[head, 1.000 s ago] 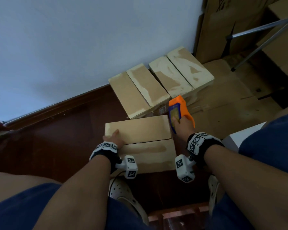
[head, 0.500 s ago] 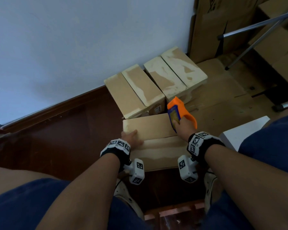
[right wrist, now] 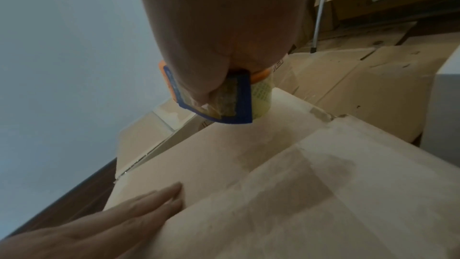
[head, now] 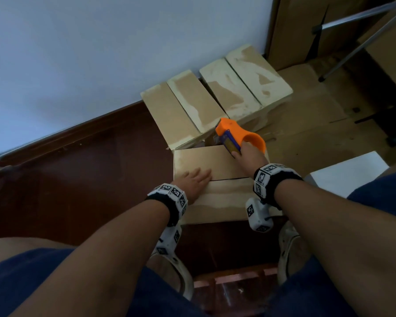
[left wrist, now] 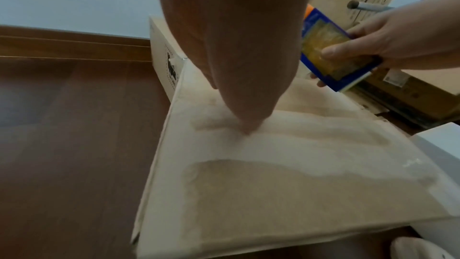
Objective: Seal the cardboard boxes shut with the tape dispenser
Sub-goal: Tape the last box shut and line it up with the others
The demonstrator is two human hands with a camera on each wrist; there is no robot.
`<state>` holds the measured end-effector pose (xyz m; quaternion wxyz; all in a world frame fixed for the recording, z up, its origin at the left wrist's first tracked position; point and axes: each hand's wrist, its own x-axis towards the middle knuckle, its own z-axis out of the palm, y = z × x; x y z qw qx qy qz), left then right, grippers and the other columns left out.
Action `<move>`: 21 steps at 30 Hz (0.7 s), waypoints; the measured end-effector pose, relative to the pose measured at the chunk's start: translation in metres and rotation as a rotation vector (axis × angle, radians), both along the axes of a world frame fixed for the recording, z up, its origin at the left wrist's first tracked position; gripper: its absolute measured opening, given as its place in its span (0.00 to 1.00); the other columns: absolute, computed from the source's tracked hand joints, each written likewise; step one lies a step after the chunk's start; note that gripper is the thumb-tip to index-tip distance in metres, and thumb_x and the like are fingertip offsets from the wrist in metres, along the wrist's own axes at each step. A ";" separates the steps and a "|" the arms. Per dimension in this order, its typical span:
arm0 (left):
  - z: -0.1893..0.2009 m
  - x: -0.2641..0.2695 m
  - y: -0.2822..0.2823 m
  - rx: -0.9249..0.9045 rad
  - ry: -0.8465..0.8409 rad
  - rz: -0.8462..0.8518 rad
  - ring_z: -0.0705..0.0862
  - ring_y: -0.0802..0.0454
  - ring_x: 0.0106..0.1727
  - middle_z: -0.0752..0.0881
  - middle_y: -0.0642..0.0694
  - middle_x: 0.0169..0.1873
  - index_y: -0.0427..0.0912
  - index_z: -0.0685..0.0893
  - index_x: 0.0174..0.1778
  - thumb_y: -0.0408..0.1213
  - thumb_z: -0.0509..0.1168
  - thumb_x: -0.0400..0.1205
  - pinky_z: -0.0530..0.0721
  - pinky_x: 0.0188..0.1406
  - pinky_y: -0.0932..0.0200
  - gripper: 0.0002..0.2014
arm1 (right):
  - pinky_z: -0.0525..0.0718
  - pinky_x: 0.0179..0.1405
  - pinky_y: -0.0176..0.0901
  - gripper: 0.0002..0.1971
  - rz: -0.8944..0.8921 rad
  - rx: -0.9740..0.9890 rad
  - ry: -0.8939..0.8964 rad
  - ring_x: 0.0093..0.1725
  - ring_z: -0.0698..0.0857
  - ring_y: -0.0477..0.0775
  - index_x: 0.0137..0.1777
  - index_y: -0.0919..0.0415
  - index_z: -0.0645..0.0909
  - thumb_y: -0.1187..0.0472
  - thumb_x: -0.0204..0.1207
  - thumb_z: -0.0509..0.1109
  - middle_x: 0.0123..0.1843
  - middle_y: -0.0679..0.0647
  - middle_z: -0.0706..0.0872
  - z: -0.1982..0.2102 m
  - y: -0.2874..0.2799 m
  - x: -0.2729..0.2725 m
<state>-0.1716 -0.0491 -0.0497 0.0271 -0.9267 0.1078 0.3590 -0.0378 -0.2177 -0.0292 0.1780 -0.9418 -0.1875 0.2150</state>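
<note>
A cardboard box (head: 224,197) with two closed top flaps sits on the dark floor between my feet. My left hand (head: 196,179) lies flat on the far flap near the box's left edge, fingers straight, beside the seam; the same hand (right wrist: 139,208) shows in the right wrist view. My right hand (head: 249,156) grips the orange and blue tape dispenser (head: 236,136) at the box's far right corner. The dispenser (left wrist: 333,54) is held just above the flap, its blue plate (right wrist: 231,101) and tape roll facing down.
Two other cardboard boxes (head: 183,108) (head: 245,81) stand against the white wall behind. Flattened cardboard (head: 306,133) covers the floor to the right, with larger cartons and a metal tripod leg (head: 352,51) beyond. A white block (head: 348,170) sits by my right knee.
My left hand slid along the far flap from its left end toward the middle and flattened. The dispenser stayed at the box's right end. The head view shifted.
</note>
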 end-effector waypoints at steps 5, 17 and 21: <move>-0.002 -0.002 -0.002 -0.018 -0.035 -0.024 0.40 0.40 0.85 0.34 0.50 0.84 0.52 0.37 0.84 0.48 0.57 0.86 0.50 0.82 0.38 0.39 | 0.76 0.55 0.51 0.16 0.103 -0.166 -0.005 0.59 0.82 0.62 0.61 0.64 0.76 0.52 0.84 0.62 0.58 0.60 0.84 -0.014 0.013 0.007; -0.020 -0.004 -0.009 0.014 -0.035 -0.249 0.33 0.33 0.82 0.30 0.48 0.82 0.52 0.30 0.82 0.74 0.62 0.69 0.40 0.79 0.30 0.60 | 0.71 0.67 0.54 0.18 0.158 -0.231 0.044 0.63 0.79 0.63 0.66 0.64 0.71 0.61 0.78 0.65 0.63 0.62 0.80 -0.018 0.029 0.018; -0.024 -0.004 -0.013 0.045 -0.079 -0.230 0.35 0.31 0.82 0.32 0.42 0.82 0.48 0.31 0.82 0.75 0.65 0.65 0.40 0.79 0.30 0.65 | 0.69 0.68 0.54 0.22 0.154 -0.198 0.048 0.66 0.77 0.62 0.69 0.64 0.69 0.61 0.76 0.66 0.66 0.61 0.77 -0.020 0.025 0.015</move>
